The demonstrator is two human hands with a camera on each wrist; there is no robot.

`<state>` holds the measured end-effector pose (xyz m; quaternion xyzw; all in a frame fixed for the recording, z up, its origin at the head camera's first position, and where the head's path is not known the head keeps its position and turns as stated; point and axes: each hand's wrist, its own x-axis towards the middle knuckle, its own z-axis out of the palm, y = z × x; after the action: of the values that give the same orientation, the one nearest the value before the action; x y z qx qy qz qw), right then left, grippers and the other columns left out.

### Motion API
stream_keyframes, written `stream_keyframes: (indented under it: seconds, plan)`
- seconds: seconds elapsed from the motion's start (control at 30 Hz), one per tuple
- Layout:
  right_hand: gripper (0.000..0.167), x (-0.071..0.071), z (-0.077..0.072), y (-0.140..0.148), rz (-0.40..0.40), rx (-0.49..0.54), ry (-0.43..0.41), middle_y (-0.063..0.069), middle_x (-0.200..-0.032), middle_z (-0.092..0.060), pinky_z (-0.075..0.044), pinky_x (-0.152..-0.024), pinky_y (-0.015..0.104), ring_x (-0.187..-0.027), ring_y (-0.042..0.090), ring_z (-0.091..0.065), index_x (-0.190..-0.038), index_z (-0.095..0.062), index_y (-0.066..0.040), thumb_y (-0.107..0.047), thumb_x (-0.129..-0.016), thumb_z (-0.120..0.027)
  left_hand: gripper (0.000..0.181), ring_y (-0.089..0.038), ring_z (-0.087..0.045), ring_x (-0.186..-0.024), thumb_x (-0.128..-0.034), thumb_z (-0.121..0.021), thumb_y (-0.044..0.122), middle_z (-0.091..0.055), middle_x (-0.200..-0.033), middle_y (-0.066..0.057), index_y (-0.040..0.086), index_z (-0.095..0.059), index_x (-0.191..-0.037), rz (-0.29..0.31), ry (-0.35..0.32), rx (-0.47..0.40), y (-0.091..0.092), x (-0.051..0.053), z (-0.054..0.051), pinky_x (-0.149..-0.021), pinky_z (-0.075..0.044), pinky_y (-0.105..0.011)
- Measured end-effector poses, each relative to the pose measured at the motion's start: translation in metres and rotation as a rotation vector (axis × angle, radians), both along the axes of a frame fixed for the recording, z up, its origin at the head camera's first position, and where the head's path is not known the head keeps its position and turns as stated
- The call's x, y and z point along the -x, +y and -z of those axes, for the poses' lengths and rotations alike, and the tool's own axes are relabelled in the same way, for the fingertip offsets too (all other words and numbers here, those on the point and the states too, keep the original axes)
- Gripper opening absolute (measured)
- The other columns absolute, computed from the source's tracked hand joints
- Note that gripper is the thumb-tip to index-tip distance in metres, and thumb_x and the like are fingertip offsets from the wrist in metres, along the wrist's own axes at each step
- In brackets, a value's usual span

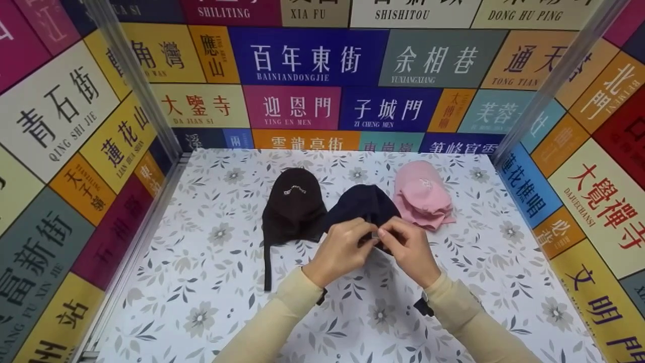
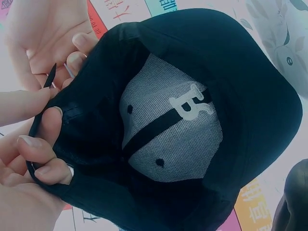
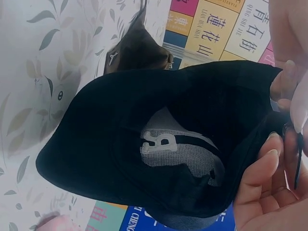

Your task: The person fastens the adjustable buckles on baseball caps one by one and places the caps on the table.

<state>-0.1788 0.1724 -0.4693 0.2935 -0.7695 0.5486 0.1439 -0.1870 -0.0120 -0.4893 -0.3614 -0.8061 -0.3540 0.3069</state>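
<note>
A dark navy cap (image 1: 352, 201) is held between both hands, its mesh-lined inside (image 2: 168, 134) showing in the left wrist view. My left hand (image 1: 343, 250) pinches the thin dark strap at the cap's back edge. My right hand (image 1: 410, 249) grips the other side of that strap, fingertips close to the left ones. In the right wrist view the strap's loose end (image 3: 298, 163) hangs past the fingers. A small metallic piece (image 1: 375, 234) shows between the hands in the head view.
A dark brown cap (image 1: 295, 201) with a long strap lies left of the navy cap. On the right lies a pink cap (image 1: 424, 194). The floral tabletop (image 1: 201, 282) is bounded by sign-covered walls (image 1: 312, 55) behind and at both sides.
</note>
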Motion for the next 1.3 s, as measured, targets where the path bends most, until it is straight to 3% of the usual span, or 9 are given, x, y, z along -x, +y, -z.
stream_keyframes:
  seconds: [0.73, 1.3]
  plan:
    - [0.016, 0.0005, 0.0009, 0.0026, 0.010, 0.018, 0.066, 0.009, -0.074, -0.059, -0.048, -0.056, 0.022, -0.060, 0.020, -0.057, -0.080, -0.066, 0.000, 0.010, -0.092, -0.064, 0.009, -0.010, -0.059, -0.071, -0.0872, -0.075, 0.010, -0.063, -0.083, 0.001, 0.008, -0.072, -0.096, 0.005, 0.025, 0.030, 0.0021, 0.0019, -0.0025, -0.067, -0.050, -0.021]
    - [0.016, -0.0016, -0.0002, 0.0073, 0.029, 0.009, 0.049, 0.008, -0.072, -0.057, -0.047, -0.056, 0.021, -0.060, 0.020, -0.056, -0.079, -0.064, 0.000, 0.009, -0.092, -0.064, 0.010, -0.012, -0.060, -0.072, -0.0868, -0.075, 0.008, -0.063, -0.083, 0.000, 0.006, -0.072, -0.096, 0.005, 0.029, 0.016, 0.0001, 0.0022, 0.0003, -0.068, -0.051, -0.023]
